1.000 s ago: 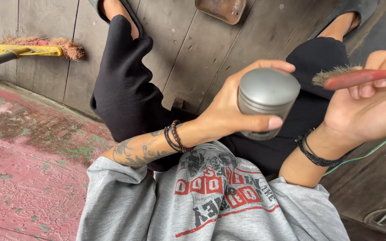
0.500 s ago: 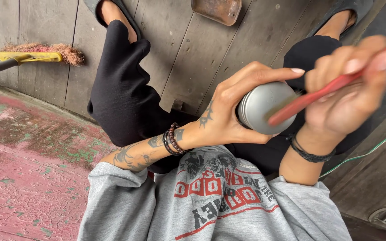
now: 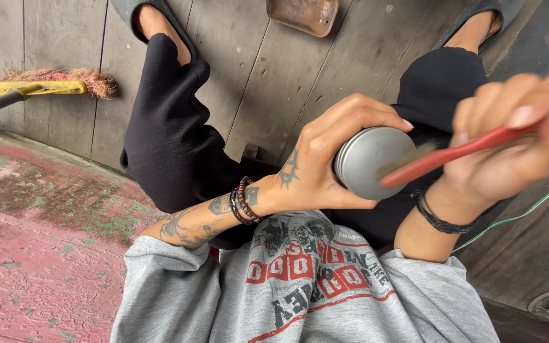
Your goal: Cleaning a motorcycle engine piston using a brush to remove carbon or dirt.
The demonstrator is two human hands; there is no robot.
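My left hand (image 3: 325, 155) grips a round grey metal tin (image 3: 366, 162) in front of my lap, its flat end turned toward me. My right hand (image 3: 509, 140), blurred by motion, holds a red-handled brush (image 3: 452, 154) whose bristles lie across the flat end of the tin. Beaded bracelets circle my left wrist and a dark cord circles my right wrist. I sit with black trousers and a grey printed sweatshirt below the hands.
A yellow-headed broom (image 3: 46, 86) lies on the wooden plank floor at the left. A rusty metal tray (image 3: 303, 14) sits on the planks at the top. A worn red painted slab (image 3: 39, 248) fills the lower left. A thin green wire (image 3: 522, 213) runs at the right.
My left hand has turned the tin so its flat end faces me. My right hand has brought the brush down from the right onto that end and moves it across.
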